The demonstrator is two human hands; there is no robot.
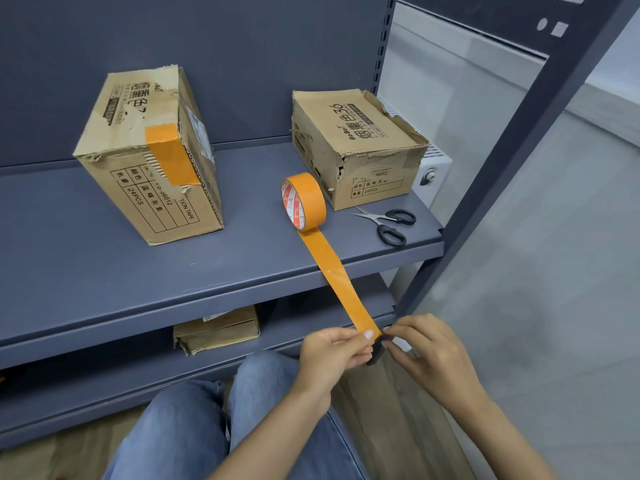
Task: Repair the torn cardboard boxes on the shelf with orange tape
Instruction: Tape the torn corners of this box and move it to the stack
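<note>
Two torn cardboard boxes stand on the grey shelf (104, 244). The left box (138, 150) carries an orange tape patch over its top front edge. The right box (353, 147) has a ragged front edge with no orange tape. An orange tape roll (304, 201) stands on edge between them, next to the right box. A long strip (337, 275) runs from the roll over the shelf's front edge to my hands. My left hand (332, 356) pinches the strip's free end. My right hand (426, 351) pinches the same end from the right.
Black-handled scissors (389, 223) lie on the shelf in front of the right box, near the right edge. Flattened cardboard (216, 329) rests on the lower shelf. A grey upright post (512, 150) rises at the right. My jeans-clad knees are below.
</note>
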